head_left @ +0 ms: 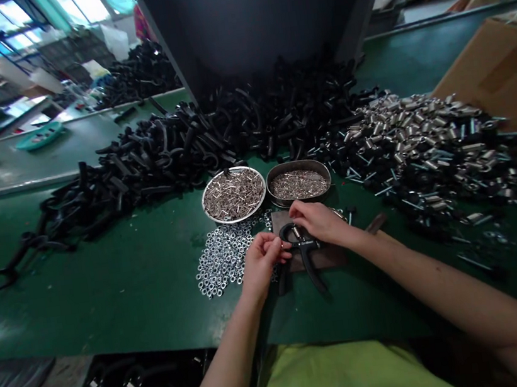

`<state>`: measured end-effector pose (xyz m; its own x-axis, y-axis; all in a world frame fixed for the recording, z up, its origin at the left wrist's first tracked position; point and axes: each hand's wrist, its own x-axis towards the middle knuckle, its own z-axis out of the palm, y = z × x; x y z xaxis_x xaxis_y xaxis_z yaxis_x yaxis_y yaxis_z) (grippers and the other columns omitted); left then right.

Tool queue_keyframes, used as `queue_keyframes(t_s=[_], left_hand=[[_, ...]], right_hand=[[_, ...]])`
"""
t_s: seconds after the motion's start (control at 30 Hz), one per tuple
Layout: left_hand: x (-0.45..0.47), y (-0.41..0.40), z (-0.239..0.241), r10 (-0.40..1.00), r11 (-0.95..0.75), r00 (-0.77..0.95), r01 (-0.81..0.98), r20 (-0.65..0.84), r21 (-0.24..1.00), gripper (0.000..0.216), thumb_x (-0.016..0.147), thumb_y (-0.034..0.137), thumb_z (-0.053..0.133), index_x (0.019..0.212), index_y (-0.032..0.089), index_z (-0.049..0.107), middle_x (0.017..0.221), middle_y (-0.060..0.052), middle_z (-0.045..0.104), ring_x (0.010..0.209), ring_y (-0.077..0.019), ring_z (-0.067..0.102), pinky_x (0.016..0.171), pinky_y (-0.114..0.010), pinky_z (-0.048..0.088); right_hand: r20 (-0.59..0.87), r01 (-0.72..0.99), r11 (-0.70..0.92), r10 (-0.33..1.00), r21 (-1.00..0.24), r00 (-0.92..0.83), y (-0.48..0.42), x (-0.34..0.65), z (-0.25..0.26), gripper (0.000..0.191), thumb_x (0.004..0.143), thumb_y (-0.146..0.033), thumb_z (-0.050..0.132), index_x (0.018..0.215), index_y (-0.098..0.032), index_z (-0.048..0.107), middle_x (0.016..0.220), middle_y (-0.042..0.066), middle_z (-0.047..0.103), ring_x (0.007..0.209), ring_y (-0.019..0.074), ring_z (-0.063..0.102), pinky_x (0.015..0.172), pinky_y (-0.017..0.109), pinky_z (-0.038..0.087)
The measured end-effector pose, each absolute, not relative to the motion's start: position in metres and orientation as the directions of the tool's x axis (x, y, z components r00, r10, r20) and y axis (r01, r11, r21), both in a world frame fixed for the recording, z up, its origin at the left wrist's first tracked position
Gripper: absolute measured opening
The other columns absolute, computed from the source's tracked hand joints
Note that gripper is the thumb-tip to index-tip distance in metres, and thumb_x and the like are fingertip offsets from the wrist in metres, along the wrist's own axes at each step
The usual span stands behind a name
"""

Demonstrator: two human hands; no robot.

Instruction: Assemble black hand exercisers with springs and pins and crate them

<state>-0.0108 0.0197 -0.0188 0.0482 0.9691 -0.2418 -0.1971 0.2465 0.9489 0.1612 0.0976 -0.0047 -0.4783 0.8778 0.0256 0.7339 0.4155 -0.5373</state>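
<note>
A black hand grip strengthener point(313, 265) lies on a flat metal plate point(336, 258), its legs pointing toward me and a silver coil spring point(296, 231) near its top. My left hand point(263, 259) is at its left side, thumb and fingertips pinched together; whatever is between them is too small to make out. From the right, my right hand point(316, 219) reaches over the top of the grip with its fingers curled by the spring. Its fingertips are partly hidden, so I cannot tell what they hold. Loose hex nuts point(222, 261) are spread left of my left hand.
Behind the hands stand a white-rimmed bowl of metal pins point(234, 195) and a metal tin of small parts point(299, 185). Black handles point(162, 149) are heaped across the back. Springs and bolts point(422, 134) pile up at right, beside a cardboard box point(500, 73).
</note>
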Motion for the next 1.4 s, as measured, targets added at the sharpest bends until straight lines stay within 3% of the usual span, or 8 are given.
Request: queue_keyframes(t_s=[0.2, 0.37, 0.53, 0.73, 0.9, 1.1, 1.3, 1.4], left_hand=[[-0.011, 0.022, -0.021, 0.995, 0.099, -0.005, 0.222, -0.100, 0.970, 0.019, 0.079, 0.036, 0.062, 0.075, 0.017, 0.061, 0.067, 0.000, 0.064, 0.062, -0.0133, 0.056, 0.060, -0.024, 0.041], [-0.004, 0.030, -0.023, 0.987, -0.159, 0.098, 0.608, 0.126, 0.777, 0.012, 0.081, 0.026, 0.061, 0.072, 0.019, 0.062, 0.072, -0.001, 0.058, 0.071, -0.0154, 0.055, 0.067, -0.027, 0.040], [-0.001, 0.034, -0.026, 0.963, -0.271, 0.198, 0.731, 0.185, 0.627, 0.009, 0.084, 0.025, 0.059, 0.076, 0.019, 0.062, 0.076, -0.002, 0.058, 0.073, -0.0162, 0.055, 0.067, -0.027, 0.041], [0.002, 0.030, -0.026, 0.878, -0.472, 0.397, 0.813, 0.268, 0.342, 0.020, 0.090, 0.029, 0.050, 0.078, 0.019, 0.062, 0.080, -0.006, 0.061, 0.075, -0.0186, 0.052, 0.065, -0.029, 0.039], [-0.001, 0.022, -0.023, 0.855, -0.509, 0.442, 0.815, 0.272, 0.278, 0.026, 0.093, 0.031, 0.042, 0.081, 0.020, 0.063, 0.084, -0.007, 0.061, 0.079, -0.0191, 0.051, 0.064, -0.028, 0.039], [-0.004, 0.008, -0.018, 0.868, -0.491, 0.439, 0.828, 0.233, 0.270, 0.028, 0.093, 0.023, 0.041, 0.115, 0.023, 0.059, 0.101, -0.009, 0.061, 0.089, -0.0205, 0.053, 0.067, -0.029, 0.045], [-0.007, 0.002, -0.025, 0.911, -0.409, 0.339, 0.810, 0.233, 0.421, 0.029, 0.089, 0.023, 0.048, 0.116, 0.024, 0.059, 0.106, -0.008, 0.060, 0.096, -0.0215, 0.057, 0.076, -0.032, 0.050], [-0.009, 0.000, -0.026, 0.939, -0.341, 0.247, 0.755, 0.240, 0.560, 0.027, 0.085, 0.024, 0.056, 0.112, 0.023, 0.059, 0.109, -0.008, 0.059, 0.096, -0.0204, 0.059, 0.082, -0.033, 0.051]], right_hand=[[0.016, 0.763, 0.526, 0.827, -0.376, -0.562, 0.094, 0.147, 0.003, 0.018, 0.084, -0.009, 0.051, 0.099, -0.017, 0.057, 0.093, 0.009, 0.066, 0.090, 0.0197, 0.057, 0.072, 0.027, 0.039], [0.005, 0.759, 0.621, 0.775, -0.197, -0.632, 0.082, 0.145, 0.009, 0.014, 0.090, -0.017, 0.047, 0.099, -0.017, 0.058, 0.092, 0.009, 0.065, 0.091, 0.0215, 0.054, 0.067, 0.028, 0.041], [0.146, 0.861, 0.493, 0.867, -0.126, -0.476, 0.047, 0.209, 0.007, 0.020, 0.090, -0.029, 0.050, 0.105, -0.019, 0.057, 0.099, 0.009, 0.062, 0.095, 0.0222, 0.054, 0.072, 0.031, 0.044], [0.146, 0.987, 0.117, 0.980, 0.113, -0.133, -0.021, 0.301, -0.027, 0.025, 0.088, -0.041, 0.046, 0.088, -0.017, 0.054, 0.080, 0.010, 0.057, 0.075, 0.0258, 0.055, 0.060, 0.036, 0.044], [0.158, 0.999, 0.004, 0.987, -0.047, 0.004, -0.030, 0.301, -0.032, 0.027, 0.091, -0.035, 0.038, 0.097, -0.015, 0.055, 0.088, 0.012, 0.061, 0.073, 0.0250, 0.060, 0.057, 0.036, 0.045], [0.183, 0.765, 0.223, 0.973, -0.604, -0.139, 0.005, 0.235, 0.013, 0.034, 0.095, -0.029, 0.029, 0.121, -0.020, 0.049, 0.103, 0.010, 0.067, 0.089, 0.0203, 0.065, 0.076, 0.032, 0.051], [0.082, 0.805, 0.319, 0.943, -0.501, -0.323, 0.025, 0.202, 0.007, 0.033, 0.094, -0.026, 0.033, 0.120, -0.023, 0.053, 0.117, 0.007, 0.064, 0.101, 0.0223, 0.063, 0.084, 0.035, 0.050], [0.161, 0.811, 0.363, 0.932, -0.459, -0.325, 0.010, 0.203, 0.010, 0.036, 0.095, -0.025, 0.031, 0.125, -0.022, 0.051, 0.117, 0.007, 0.064, 0.098, 0.0207, 0.064, 0.081, 0.032, 0.051]])
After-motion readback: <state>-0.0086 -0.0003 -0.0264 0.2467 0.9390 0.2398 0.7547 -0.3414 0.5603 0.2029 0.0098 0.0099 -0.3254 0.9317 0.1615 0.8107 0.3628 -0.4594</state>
